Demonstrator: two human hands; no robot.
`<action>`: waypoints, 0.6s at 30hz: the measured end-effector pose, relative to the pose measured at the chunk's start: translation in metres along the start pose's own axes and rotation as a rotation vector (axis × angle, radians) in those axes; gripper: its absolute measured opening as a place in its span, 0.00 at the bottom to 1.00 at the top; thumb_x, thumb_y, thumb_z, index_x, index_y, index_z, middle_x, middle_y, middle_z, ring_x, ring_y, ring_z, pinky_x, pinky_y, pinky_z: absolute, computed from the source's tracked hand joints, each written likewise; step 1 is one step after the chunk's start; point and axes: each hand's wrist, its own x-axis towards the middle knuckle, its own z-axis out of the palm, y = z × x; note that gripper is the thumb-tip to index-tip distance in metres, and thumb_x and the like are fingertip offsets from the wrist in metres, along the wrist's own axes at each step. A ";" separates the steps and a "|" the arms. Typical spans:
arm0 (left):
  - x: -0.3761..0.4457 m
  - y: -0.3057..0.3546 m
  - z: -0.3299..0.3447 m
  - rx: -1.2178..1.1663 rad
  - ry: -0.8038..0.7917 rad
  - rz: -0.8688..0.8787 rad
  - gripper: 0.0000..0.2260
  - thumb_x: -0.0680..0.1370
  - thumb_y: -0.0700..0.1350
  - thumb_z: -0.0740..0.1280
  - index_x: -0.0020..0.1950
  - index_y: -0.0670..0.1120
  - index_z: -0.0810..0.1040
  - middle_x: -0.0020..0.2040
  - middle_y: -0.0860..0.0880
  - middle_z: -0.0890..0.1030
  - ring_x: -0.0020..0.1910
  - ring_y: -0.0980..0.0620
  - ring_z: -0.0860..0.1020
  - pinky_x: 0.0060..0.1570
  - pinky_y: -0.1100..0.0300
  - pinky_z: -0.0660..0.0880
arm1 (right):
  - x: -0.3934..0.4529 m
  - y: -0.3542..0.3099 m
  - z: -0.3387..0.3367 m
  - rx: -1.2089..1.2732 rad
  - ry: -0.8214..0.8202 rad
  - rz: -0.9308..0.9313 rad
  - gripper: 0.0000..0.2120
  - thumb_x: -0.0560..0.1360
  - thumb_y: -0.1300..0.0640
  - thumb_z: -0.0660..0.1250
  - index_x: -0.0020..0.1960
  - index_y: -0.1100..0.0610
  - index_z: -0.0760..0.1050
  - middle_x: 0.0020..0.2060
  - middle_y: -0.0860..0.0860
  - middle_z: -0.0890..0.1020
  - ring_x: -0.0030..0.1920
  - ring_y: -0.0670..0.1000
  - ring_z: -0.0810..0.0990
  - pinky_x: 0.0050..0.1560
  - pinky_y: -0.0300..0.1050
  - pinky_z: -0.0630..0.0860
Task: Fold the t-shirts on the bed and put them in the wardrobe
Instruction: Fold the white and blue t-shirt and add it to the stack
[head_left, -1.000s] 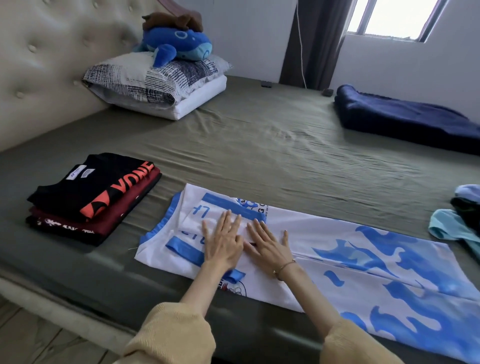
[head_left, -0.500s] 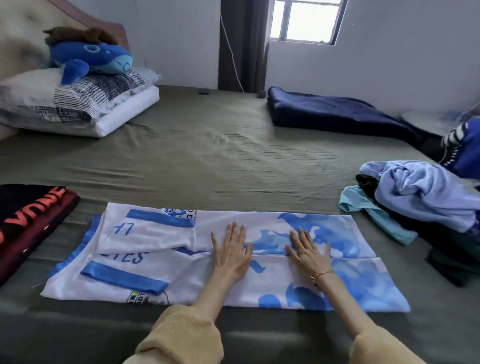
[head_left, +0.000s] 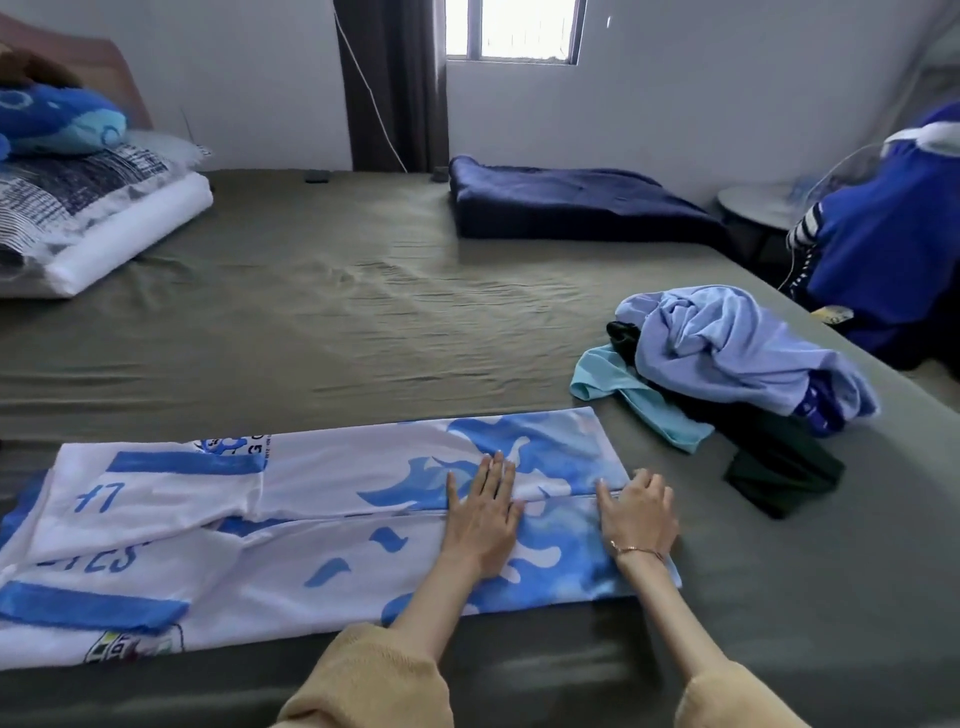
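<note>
White t-shirt (head_left: 332, 525) with blue splashes and stripes — olive sheet (head_left: 332, 312), navy blanket (head_left: 571, 202).

Looking like a home bedroom: bed (head_left: 363, 312), stacked pillows (head_left: 93, 223), plush toy (head_left: 57, 122), curtain (head_left: 395, 83), window (head_left: 519, 28).

Head view. A white-and-blue t-shirt (head_left: 322, 525), its sides folded inward, lies lengthwise on the olive bed (head_left: 322, 322). The left hand (head_left: 480, 519) presses flat on its blue end; the right hand (head_left: 639, 514) rests at the hem. Unfolded clothes (head_left: 727, 358) lie nearby.
</note>
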 end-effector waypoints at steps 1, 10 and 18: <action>-0.001 0.000 0.000 0.008 0.019 0.003 0.34 0.75 0.60 0.30 0.78 0.48 0.44 0.79 0.51 0.45 0.77 0.53 0.44 0.73 0.45 0.43 | 0.001 -0.002 -0.003 0.001 -0.031 0.018 0.22 0.77 0.47 0.61 0.61 0.64 0.68 0.59 0.60 0.75 0.61 0.59 0.72 0.55 0.51 0.69; -0.012 -0.026 -0.022 -0.271 0.260 -0.029 0.10 0.81 0.44 0.57 0.59 0.46 0.74 0.57 0.49 0.75 0.56 0.50 0.74 0.51 0.59 0.69 | 0.021 -0.020 -0.013 0.742 -0.496 0.119 0.03 0.75 0.60 0.64 0.46 0.61 0.74 0.45 0.58 0.78 0.43 0.54 0.75 0.45 0.46 0.70; -0.042 -0.102 -0.058 -0.607 0.234 -0.266 0.12 0.81 0.41 0.56 0.56 0.43 0.78 0.44 0.44 0.81 0.46 0.45 0.78 0.42 0.59 0.67 | -0.018 -0.108 0.016 0.951 -0.681 -0.044 0.25 0.68 0.55 0.65 0.64 0.62 0.69 0.52 0.55 0.75 0.50 0.52 0.74 0.53 0.47 0.73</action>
